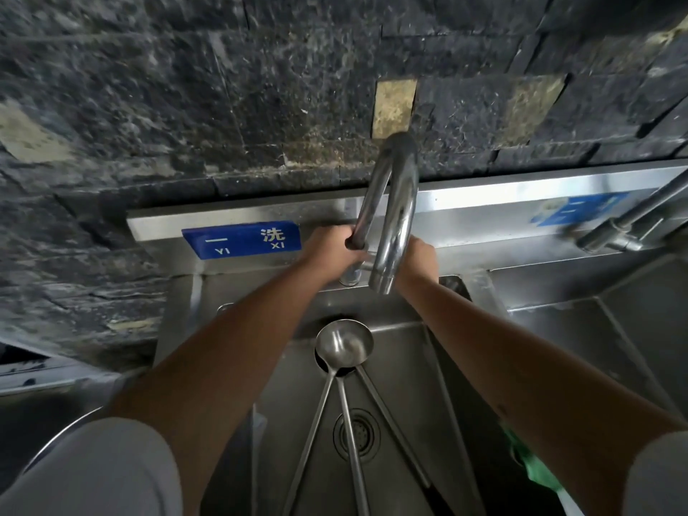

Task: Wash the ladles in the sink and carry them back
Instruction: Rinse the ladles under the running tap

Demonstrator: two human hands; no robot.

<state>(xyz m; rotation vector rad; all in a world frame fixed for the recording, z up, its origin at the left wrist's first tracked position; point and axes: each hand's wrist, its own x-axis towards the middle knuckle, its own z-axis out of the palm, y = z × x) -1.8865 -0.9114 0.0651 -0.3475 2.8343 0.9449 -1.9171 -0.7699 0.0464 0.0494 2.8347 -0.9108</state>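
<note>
Three steel ladles (344, 342) lie in the steel sink (413, 366), bowls stacked at the back wall, long handles fanning toward me over the drain (356, 433). Above them arches the chrome gooseneck faucet (396, 202), its outlet over the sink's back edge with no water visible. My left hand (329, 253) grips the faucet's thin riser pipe just above its base. My right hand (422, 260) reaches behind the spout on the right; the spout hides its fingers and whatever they touch. Neither hand touches the ladles.
A blue sign (242, 240) is fixed to the steel backsplash. A second basin (595, 329) and a second tap (629, 227) lie to the right. A green item (532, 467) sits at the lower right, a round metal rim (63, 441) at the lower left. A dark stone wall rises behind.
</note>
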